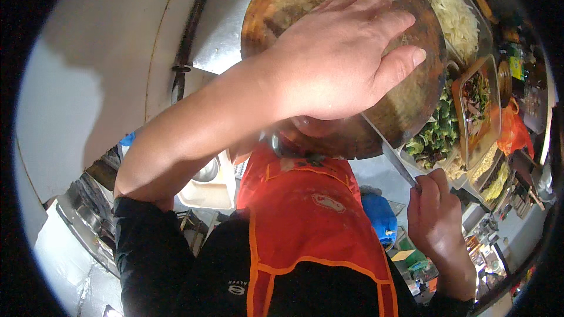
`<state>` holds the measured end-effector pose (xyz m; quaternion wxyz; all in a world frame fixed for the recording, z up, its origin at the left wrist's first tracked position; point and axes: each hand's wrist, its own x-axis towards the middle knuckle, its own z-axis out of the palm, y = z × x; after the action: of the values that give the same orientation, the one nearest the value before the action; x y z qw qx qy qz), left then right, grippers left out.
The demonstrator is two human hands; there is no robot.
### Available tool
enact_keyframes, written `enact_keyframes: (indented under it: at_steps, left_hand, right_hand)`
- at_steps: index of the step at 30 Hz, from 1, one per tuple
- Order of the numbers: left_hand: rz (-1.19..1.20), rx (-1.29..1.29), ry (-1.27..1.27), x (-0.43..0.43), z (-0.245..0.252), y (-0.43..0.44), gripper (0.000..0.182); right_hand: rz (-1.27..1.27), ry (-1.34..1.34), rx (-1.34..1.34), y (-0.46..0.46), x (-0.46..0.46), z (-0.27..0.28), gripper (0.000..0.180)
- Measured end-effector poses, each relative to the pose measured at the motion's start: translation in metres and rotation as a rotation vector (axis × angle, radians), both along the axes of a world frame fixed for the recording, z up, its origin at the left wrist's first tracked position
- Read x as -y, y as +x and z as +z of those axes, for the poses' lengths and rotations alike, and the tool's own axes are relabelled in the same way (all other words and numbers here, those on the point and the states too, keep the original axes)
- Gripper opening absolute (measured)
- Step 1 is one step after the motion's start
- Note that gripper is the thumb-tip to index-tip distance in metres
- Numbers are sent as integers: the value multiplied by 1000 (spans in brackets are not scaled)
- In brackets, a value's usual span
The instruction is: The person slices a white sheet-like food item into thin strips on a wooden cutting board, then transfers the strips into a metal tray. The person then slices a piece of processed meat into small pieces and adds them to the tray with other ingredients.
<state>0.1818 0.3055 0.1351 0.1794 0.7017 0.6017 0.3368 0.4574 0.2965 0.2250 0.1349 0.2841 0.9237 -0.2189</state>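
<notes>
A round wooden chopping block (396, 110) with a dark, worn face fills the top centre. Over it, my left hand (343, 53) is spread palm down, thumb held away from the fingers. What lies beneath the palm is hidden; a blurred reddish shape (313, 125) shows below the wrist side, too unclear to name. At the lower right, my right hand (436, 215) grips a knife (398, 163) by its handle. The narrow metal blade is seen nearly edge-on, and it slants up and left across the block's near edge towards my left hand.
Right of the block stand shredded white vegetable (456, 20), leafy greens (434, 138) and a clear tray (461, 119) of mixed slices. An orange plastic bag (515, 134) lies beyond. A pale wall (119, 31) borders the left. Lower down are a white tray (211, 202) and a blue container (380, 213).
</notes>
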Motion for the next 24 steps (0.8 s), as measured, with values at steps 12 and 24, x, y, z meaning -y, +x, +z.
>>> enact_keyframes:
  at_steps: [12,24]
  left_hand:
    - [-11,32,-82,5,-6,0,55]
    - [-73,42,-2,5,-24,-2,45]
  right_hand:
    - [16,-136,69,-10,-1,15,21]
    - [-125,-140,302,-23,19,13,17]
